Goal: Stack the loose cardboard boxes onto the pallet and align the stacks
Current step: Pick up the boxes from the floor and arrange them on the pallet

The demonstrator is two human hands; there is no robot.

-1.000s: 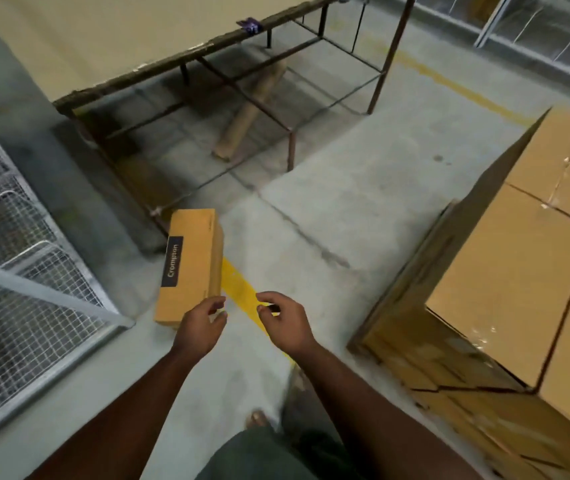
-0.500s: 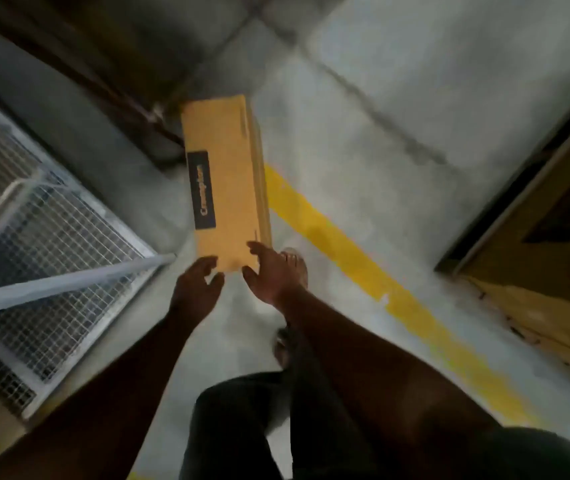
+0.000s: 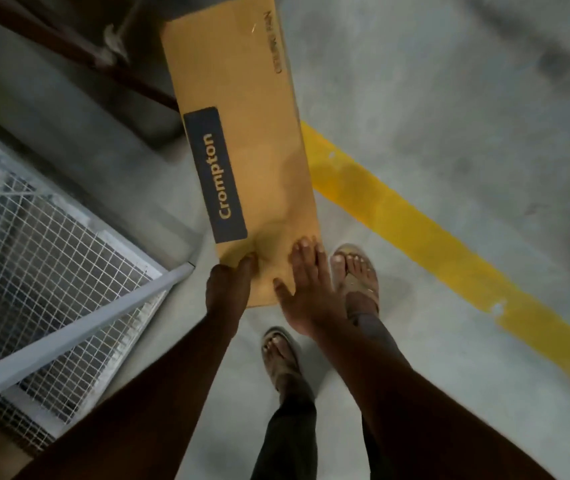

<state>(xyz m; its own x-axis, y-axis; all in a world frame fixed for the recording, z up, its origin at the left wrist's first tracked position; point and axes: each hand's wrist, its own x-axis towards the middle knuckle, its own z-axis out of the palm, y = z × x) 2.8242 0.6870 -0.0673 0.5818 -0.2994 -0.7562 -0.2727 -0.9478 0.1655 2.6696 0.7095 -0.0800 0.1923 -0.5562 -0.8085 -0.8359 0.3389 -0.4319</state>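
The left hand grips the near left corner of the box, thumb on top; the right hand lies flat on it with fingers straight. The long tan carton sits on the concrete floor beside a yellow line, its dark label reading "Crompton"; other print is blurred.

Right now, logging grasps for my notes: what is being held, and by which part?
The cardboard box by its near end: left hand grips the near-left corner, right hand lies flat on the top near its right edge.
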